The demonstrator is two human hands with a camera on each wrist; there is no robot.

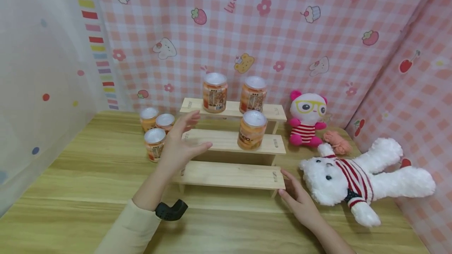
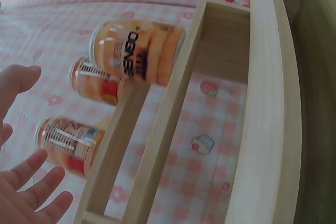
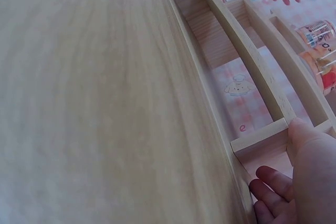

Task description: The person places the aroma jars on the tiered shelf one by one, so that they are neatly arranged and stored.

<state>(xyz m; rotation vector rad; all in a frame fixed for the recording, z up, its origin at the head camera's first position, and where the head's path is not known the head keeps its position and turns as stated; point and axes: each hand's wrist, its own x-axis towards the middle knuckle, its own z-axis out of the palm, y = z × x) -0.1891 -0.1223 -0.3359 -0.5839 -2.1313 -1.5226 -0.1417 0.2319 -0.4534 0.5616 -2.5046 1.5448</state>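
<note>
My left hand (image 1: 179, 149) hovers over the left end of a three-tier wooden shelf (image 1: 229, 175), fingers and thumb spread, holding nothing. Beside it on the table stand three orange-labelled cans with pale lids, the front can (image 1: 154, 145) partly behind the wrist. My right hand (image 1: 301, 204) rests at the bottom tier's right end. In the right wrist view, its thumb (image 3: 303, 132) touches the board's corner, with the other fingers loosely bent below. Two similar cans stand on the top tier, a left can (image 1: 215, 93) and a right can (image 1: 253, 94). One more can (image 1: 252, 130) stands on the middle tier's right.
Right of the shelf sits a pink panda doll (image 1: 305, 118) with yellow glasses. An orange yarn bundle (image 1: 337, 142) lies beside it, and a white plush bear (image 1: 356, 179) lies on its back in front. Checked cloth (image 1: 219, 34) hangs behind the wooden table (image 1: 88, 175).
</note>
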